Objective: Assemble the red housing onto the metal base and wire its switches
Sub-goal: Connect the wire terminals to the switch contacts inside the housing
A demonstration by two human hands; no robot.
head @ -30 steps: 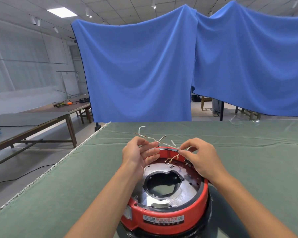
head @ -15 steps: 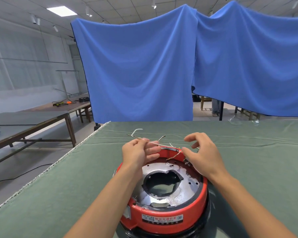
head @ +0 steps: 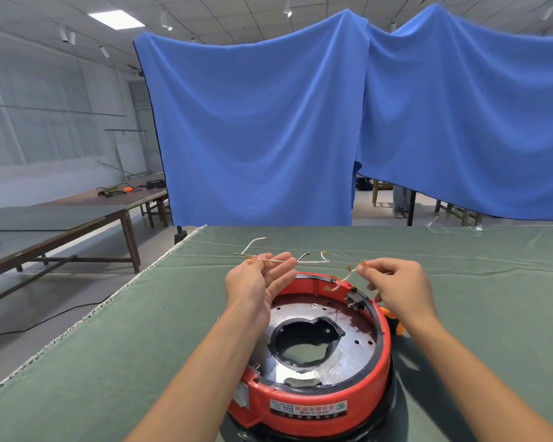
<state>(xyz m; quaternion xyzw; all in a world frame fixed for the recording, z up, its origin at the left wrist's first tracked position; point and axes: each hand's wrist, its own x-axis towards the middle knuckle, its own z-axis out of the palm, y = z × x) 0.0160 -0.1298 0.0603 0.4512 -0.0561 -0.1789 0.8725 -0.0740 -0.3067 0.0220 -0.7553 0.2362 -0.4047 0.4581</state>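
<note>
You're sorting wiring above the red housing (head: 316,387): left hand (head: 256,282) pinches white wires (head: 300,261), right hand (head: 396,285) pinches a tan lead (head: 345,279); next, route each to its switch (head: 353,302).

**One label in sight, and it reads upside down**

Low in the frame, near the bottom centre, there's a white sticker (head: 308,408) on the outer wall of the red housing (head: 384,352). It's turned upside down to the camera, carrying a red band of characters, a small round blue logo at its right end, and rows of tiny print. The characters are too blurred to make out, and the line that looks like a model code can't be read with any certainty. No other writing shows anywhere else in the frame.
</note>
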